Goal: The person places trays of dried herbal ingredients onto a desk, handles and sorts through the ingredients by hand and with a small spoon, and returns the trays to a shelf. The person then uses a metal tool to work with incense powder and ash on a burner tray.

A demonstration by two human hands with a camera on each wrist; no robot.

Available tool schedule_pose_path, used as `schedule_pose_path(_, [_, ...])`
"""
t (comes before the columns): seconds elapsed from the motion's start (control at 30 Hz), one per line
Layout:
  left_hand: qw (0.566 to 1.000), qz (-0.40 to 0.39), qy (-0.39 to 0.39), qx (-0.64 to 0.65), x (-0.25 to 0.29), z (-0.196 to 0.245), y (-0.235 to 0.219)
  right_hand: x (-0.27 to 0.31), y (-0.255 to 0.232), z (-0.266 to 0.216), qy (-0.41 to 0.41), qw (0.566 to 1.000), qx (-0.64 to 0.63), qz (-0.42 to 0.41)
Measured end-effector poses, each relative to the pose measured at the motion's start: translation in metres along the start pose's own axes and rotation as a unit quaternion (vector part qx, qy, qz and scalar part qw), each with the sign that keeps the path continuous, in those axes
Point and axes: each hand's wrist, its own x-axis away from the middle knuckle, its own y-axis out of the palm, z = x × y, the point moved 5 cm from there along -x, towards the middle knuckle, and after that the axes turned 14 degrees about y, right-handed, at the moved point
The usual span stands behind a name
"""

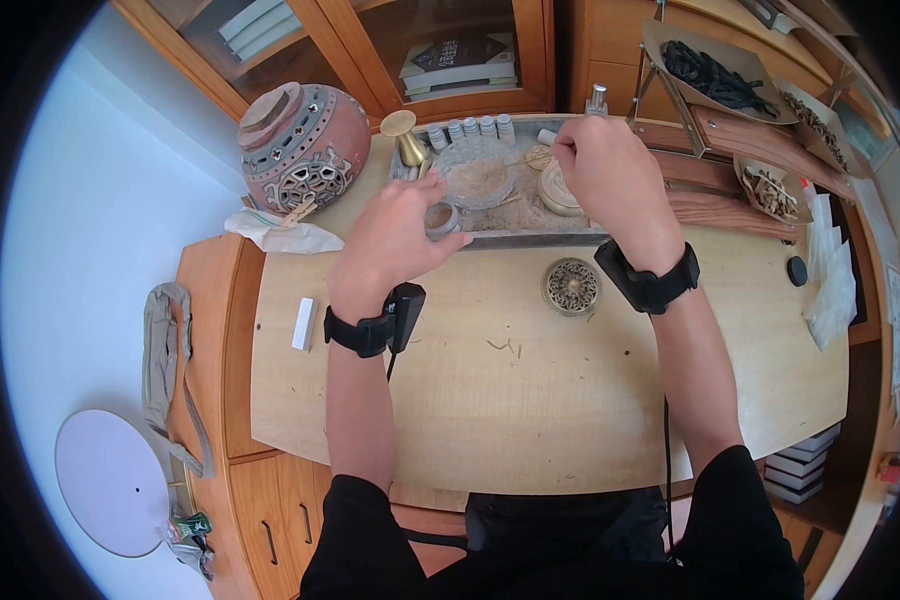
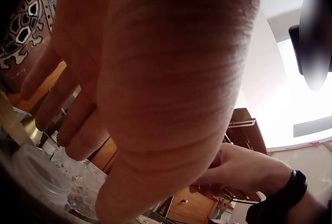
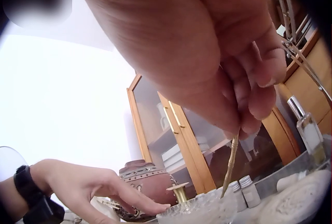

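Note:
My right hand (image 1: 615, 180) pinches a thin, twisted brass-coloured stick (image 3: 231, 163) between thumb and fingertips. In the right wrist view the stick slants down to the rim of a cut-glass bowl (image 1: 478, 182) that holds brownish powder. My left hand (image 1: 392, 235) reaches over the tray's front edge with its fingers loosely straight and spread. Beside its thumb and fingers stands a small clear jar (image 2: 42, 174), partly hidden by the hand in the head view. A round, pale, patterned piece (image 1: 558, 190) lies near the right hand.
The grey tray (image 1: 530, 240) also holds several small vials (image 1: 487, 127) and a brass stand (image 1: 400, 125). A pierced round brass lid (image 1: 572, 287) lies in front. A large openwork pot (image 1: 305, 150) stands left; wooden shelves with dried material (image 1: 715, 78) rise right. A white block (image 1: 305, 323) lies left.

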Motion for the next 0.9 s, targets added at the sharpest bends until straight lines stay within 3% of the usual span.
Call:
schedule_pose_path(0.53, [1.0, -0.005, -0.01, 0.002, 0.0, 0.001, -0.001, 0.001, 0.024, 0.004, 0.001, 0.999, -0.02, -0.047])
schedule_pose_path(0.9, [1.0, -0.004, -0.006, 0.01, -0.001, 0.0, 0.0, 0.005, 0.024, 0.004, 0.019, 0.991, 0.05, -0.12])
